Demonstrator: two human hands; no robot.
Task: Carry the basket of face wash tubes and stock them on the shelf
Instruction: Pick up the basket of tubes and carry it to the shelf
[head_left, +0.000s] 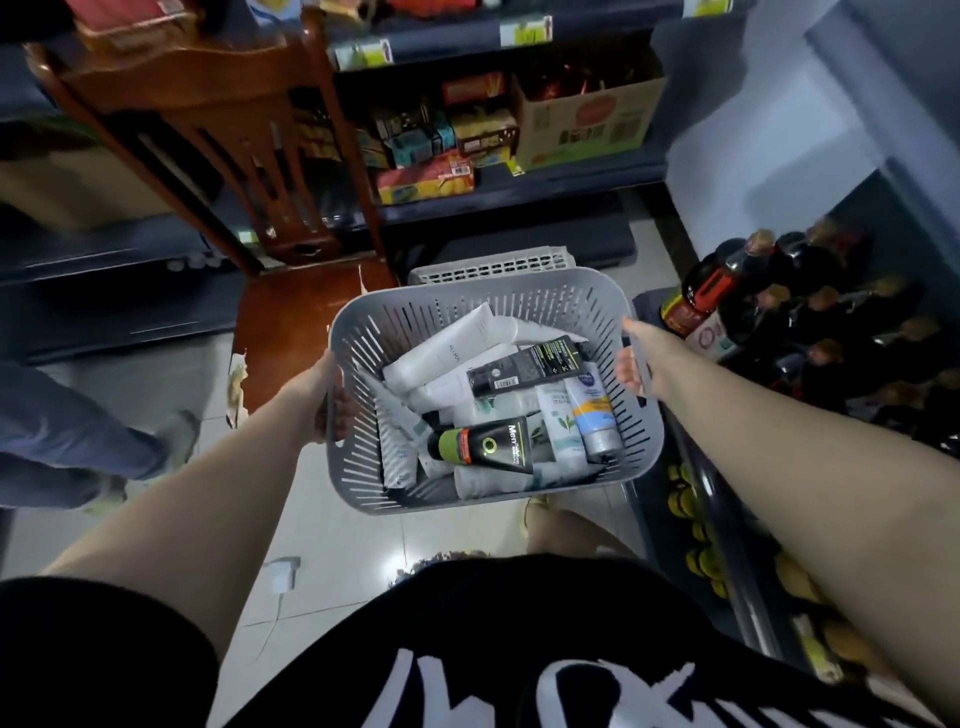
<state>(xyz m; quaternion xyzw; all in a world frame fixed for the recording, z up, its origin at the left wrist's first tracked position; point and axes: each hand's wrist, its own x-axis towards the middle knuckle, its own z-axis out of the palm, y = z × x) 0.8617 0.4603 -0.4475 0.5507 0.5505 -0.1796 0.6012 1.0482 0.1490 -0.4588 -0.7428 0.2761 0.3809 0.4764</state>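
A grey slotted plastic basket hangs in the air in front of me, above the tiled floor. Several face wash tubes lie loose in it: white ones, a black and green one, another black one and a white and blue one. My left hand grips the basket's left rim, fingers curled through the handle. My right hand grips the right rim the same way. Shelves with boxed goods stand ahead.
A brown wooden chair stands ahead on the left, its seat just beyond the basket. A white basket sits behind the grey one. Dark bottles fill the right shelf. Someone's jeans-clad legs are at the left.
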